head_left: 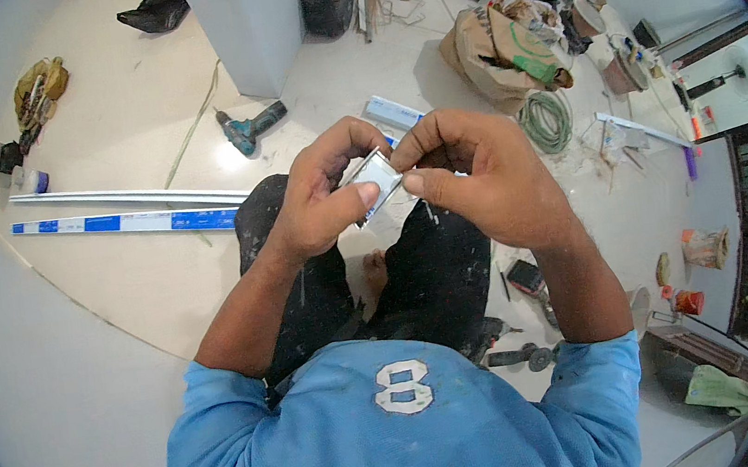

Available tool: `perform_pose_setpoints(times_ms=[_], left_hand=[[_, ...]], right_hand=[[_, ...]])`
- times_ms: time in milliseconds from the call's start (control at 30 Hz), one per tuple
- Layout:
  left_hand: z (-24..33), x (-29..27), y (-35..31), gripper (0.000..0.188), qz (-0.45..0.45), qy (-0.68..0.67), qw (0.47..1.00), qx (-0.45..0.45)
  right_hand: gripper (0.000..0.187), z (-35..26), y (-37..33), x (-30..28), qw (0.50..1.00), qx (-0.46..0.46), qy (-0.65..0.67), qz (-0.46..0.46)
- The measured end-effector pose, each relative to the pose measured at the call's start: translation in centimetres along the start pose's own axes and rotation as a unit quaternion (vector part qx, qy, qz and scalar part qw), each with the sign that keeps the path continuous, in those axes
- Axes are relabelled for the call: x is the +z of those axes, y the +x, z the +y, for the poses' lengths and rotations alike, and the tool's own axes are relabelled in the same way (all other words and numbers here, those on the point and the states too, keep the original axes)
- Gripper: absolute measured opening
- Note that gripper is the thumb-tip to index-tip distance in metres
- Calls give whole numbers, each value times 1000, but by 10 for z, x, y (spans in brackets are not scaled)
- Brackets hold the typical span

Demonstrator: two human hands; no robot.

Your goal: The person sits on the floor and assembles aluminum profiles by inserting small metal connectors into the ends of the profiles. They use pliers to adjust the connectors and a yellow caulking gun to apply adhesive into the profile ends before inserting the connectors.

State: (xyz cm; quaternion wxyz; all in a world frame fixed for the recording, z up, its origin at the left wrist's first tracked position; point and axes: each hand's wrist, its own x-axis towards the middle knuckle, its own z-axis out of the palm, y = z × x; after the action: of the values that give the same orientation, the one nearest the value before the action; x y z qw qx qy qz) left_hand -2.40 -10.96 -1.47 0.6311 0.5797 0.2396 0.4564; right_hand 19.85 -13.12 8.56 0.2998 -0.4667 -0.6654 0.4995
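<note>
Above my knees, both hands meet at a small, flat, whitish rectangular piece with a shiny metal-like edge (378, 175); its exact kind is unclear. My left hand (318, 194) grips it from the left, thumb pressed on the face and fingers curled behind. On the other side, my right hand (489, 177) pinches the piece's right corner between thumb and forefinger. The fingers cover parts of its edges. Behind the hands, a blue-and-white profile end (392, 112) shows on the floor.
A cordless drill (249, 129) lies on the floor ahead. Long white profiles (132, 198) and a blue-and-white strip (111, 222) stretch left. Far right are a brown sack (501, 50) and a coiled green hose (545, 124). A power tool (522, 357) rests near my right elbow.
</note>
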Motion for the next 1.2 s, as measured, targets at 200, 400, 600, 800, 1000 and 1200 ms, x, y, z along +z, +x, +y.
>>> perform_pose_setpoints(times_ms=[200, 400, 600, 800, 1000, 1200], left_hand=[[-6, -5, -26, 57, -24, 14, 999, 34], [-6, 7, -24, 57, -2, -11, 998, 68], [-7, 28, -7, 49, 10, -12, 999, 38], [-4, 36, -3, 44, -8, -11, 1000, 13], [-16, 33, -2, 67, -22, -17, 999, 19], [-27, 38, 6, 69, 4, 21, 998, 51]], right_hand=[[21, -3, -12, 18, 997, -39, -53, 42], [27, 3, -34, 36, 957, -176, -197, 123], [47, -3, -44, 30, 924, -162, -314, 145], [46, 5, -47, 24, 929, -141, -306, 152], [39, 1, -48, 25, 917, -129, -334, 179], [42, 9, -50, 37, 855, -205, -417, 230]])
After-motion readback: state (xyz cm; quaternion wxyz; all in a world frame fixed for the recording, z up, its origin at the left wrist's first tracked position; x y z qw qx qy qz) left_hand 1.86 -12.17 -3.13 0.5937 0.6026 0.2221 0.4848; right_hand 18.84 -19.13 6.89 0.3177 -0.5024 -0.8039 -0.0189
